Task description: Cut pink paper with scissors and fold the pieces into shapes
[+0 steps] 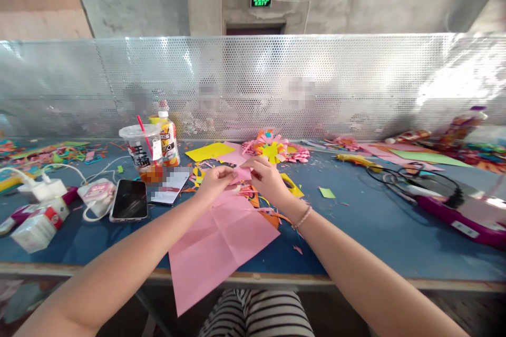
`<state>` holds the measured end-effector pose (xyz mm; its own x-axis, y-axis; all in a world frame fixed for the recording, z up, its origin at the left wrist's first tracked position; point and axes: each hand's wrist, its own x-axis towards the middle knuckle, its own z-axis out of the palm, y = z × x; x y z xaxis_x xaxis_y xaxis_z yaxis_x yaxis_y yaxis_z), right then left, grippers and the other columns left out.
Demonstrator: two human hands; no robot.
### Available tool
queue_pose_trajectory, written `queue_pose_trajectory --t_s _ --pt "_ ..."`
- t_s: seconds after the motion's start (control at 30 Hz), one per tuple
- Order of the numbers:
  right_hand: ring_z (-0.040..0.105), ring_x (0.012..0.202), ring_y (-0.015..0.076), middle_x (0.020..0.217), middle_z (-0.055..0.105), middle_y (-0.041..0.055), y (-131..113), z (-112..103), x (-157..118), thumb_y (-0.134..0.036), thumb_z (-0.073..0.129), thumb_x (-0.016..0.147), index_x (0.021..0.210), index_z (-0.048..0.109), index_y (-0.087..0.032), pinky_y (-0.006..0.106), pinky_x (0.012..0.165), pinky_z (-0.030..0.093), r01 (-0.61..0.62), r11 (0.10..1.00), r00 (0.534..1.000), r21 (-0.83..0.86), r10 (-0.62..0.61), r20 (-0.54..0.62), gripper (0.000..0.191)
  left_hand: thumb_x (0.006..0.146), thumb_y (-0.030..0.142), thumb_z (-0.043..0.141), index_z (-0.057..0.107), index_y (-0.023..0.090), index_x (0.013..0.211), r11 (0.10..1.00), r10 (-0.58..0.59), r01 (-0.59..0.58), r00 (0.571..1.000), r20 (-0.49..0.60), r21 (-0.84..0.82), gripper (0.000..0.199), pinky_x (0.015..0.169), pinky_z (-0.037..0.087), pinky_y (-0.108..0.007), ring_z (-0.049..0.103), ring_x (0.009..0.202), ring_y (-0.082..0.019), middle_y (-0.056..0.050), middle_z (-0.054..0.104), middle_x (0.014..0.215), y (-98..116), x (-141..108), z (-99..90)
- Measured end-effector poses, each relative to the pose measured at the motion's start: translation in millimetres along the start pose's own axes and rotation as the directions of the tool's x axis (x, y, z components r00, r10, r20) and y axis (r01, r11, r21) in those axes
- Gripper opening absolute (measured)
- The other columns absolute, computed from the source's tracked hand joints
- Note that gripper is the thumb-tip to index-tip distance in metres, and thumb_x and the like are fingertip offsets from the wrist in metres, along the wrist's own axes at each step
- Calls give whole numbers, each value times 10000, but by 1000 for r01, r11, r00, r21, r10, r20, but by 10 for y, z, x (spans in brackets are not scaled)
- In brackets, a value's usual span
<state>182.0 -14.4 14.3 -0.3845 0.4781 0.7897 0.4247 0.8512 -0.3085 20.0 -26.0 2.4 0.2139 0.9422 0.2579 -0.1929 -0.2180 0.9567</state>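
Observation:
Both hands meet over the middle of the table, pinching one small folded piece of pink paper. My left hand grips its left side, and my right hand has its fingers on the upper right. Below them lies a large creased sheet of pink paper, its lower corner hanging past the table's front edge. Just behind my right hand sits a paper flower with yellow and pink petals. Coloured paper scraps lie under and around my hands, partly hidden by them.
To the left are a phone, a plastic cup with a red straw, a juice bottle and white chargers with cables. A purple power strip lies at right. A perforated metal screen closes off the back.

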Motion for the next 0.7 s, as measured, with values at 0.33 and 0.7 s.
queue_pose_trajectory --t_s 0.33,0.7 --pt "518 886 173 878 573 46 -20 60 -3 -25 482 627 838 625 -201 315 782 419 -119 985 990 122 128 -64 310 651 261 636 590 131 814 995 4 -6 1000 -23 -99 214 785 485 -366 580 785 -136 -39 596 832 -29 -9 13" --pt "546 804 144 867 541 32 85 205 -35 -120 553 646 762 644 -202 285 716 455 -301 842 931 447 360 -52 169 606 193 669 594 136 761 979 -36 15 994 -99 -205 182 769 486 -371 575 749 -128 -29 590 773 -33 -29 49"
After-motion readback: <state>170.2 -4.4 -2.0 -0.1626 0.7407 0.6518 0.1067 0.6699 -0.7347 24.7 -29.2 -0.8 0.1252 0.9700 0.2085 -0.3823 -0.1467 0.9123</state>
